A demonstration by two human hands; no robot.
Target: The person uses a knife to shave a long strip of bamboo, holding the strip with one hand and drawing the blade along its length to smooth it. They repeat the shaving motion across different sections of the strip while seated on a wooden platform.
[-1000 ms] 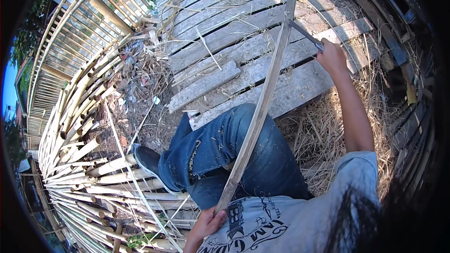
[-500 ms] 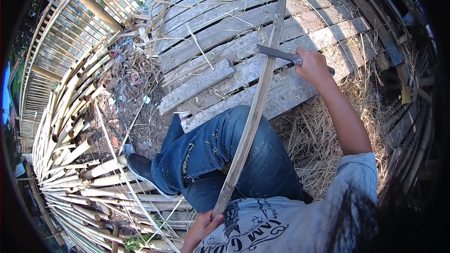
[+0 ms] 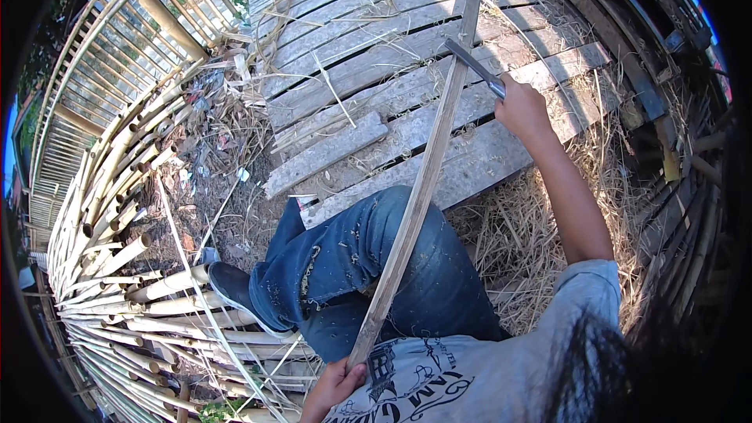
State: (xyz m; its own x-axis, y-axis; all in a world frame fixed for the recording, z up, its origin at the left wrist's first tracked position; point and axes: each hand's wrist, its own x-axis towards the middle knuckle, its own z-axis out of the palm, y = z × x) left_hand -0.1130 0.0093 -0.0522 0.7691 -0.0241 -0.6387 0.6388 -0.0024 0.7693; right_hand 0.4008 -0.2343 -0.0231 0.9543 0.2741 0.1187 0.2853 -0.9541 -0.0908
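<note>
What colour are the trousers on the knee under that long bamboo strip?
Dark blue denim trousers, flecked with pale shavings, seen best in the head view.

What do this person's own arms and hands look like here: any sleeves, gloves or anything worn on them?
Both hands are bare, with no gloves, watch or rings visible. The right hand leads to a bare forearm, then the short sleeve of a grey printed T-shirt above the elbow. Only the left hand and wrist show at the lower edge, uncovered.

Sunlit weathered plank platform (image 3: pixel 376 70) (straw-strewn), bamboo poles (image 3: pixel 117 266) beside it.
</note>
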